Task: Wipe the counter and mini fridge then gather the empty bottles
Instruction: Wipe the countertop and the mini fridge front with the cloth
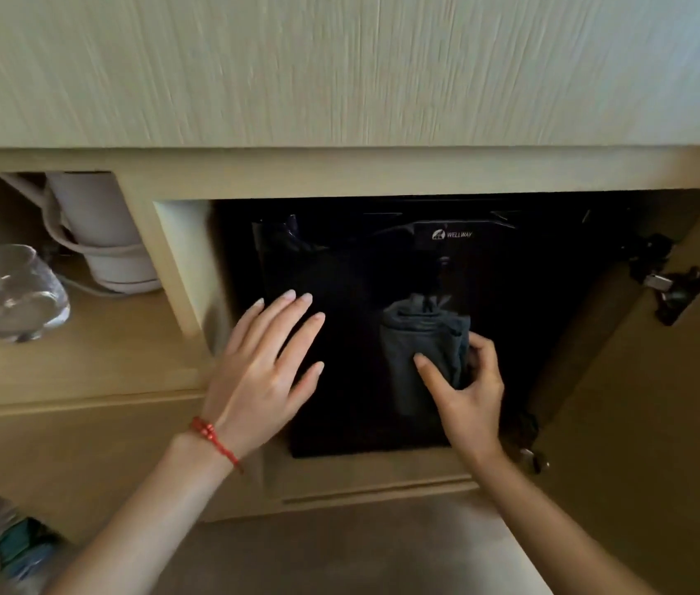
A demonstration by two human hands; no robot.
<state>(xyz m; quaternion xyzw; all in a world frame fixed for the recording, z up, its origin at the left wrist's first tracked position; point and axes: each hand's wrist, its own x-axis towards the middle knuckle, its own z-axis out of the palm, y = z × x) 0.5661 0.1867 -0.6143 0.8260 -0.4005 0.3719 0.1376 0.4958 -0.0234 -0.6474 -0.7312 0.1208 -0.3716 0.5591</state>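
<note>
A black mini fridge (511, 337) with a small white logo sits inside a wooden cabinet under the counter (339, 70). My left hand (266, 371) lies flat and spread against the left part of the fridge door. My right hand (468, 388) presses a folded grey cloth (421, 345) against the door's middle, thumb and fingers gripping it. A plastic bottle (22, 551) with a teal label shows blurred at the lower left corner.
The cabinet door (661, 401) stands open on the right, its metal hinge (674, 289) showing. In the open shelf on the left stand a clear glass (9, 294) and a white kettle (103, 234) with its cord. Carpet floor lies below.
</note>
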